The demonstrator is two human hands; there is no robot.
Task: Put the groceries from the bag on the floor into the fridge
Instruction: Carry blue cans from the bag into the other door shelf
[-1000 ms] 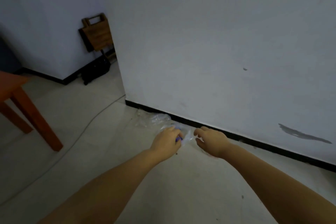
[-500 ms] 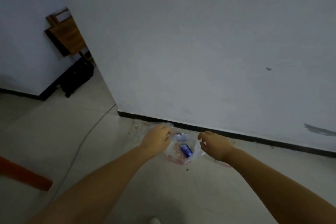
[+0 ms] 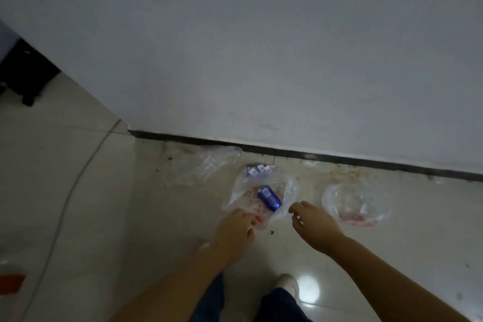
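The bag (image 3: 258,198) has dropped to the floor (image 3: 104,217), blue can (image 3: 269,197) inside; left hand (image 3: 232,232) now grasps its near edge, right hand (image 3: 313,222) released, so unpacking can begin.

Both bare forearms reach forward and down toward the floor. The left hand (image 3: 231,234) has its fingers (image 3: 241,217) curled downward, tips out of sight. The right hand (image 3: 315,225) hangs loosely curled, holding nothing.
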